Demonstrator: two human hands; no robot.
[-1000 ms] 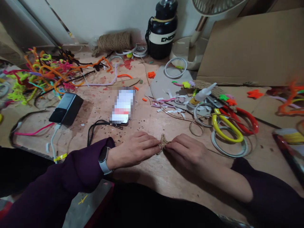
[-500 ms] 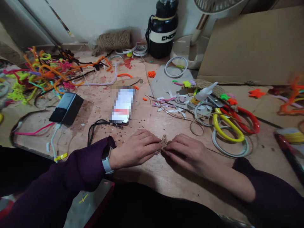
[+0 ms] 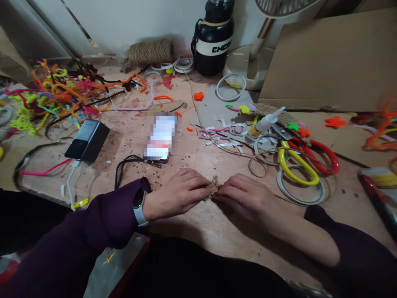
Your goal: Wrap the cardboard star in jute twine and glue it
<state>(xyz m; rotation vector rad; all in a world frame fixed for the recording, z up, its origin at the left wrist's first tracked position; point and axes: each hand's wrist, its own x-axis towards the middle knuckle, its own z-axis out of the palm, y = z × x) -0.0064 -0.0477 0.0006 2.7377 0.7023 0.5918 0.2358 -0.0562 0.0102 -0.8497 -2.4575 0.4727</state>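
Note:
Between my fingertips is a small brown twine piece (image 3: 214,185), pointed at the top like a star; its lower part is partly hidden by the fingers. My left hand (image 3: 182,192) closes on its left side, thumb and fingers together. From the right, my right hand (image 3: 245,196) pinches the other side. A strand of twine (image 3: 288,200) runs on the table behind the right hand toward the rings. Ahead of the left hand lies a phone (image 3: 161,138) with a black strap.
Scissors with yellow and red handles (image 3: 299,171), a glue bottle (image 3: 266,122) and tape rings (image 3: 231,87) lie on the right. Tangled pipe cleaners (image 3: 65,95) and a power bank (image 3: 87,142) are on the left. A twine spool (image 3: 150,51), black bottle (image 3: 214,43) and fan (image 3: 248,62) stand behind.
Both hands stay around the twine piece. The right-hand fingers have shifted slightly, and a little more of the piece's middle shows. The surrounding things have not moved.

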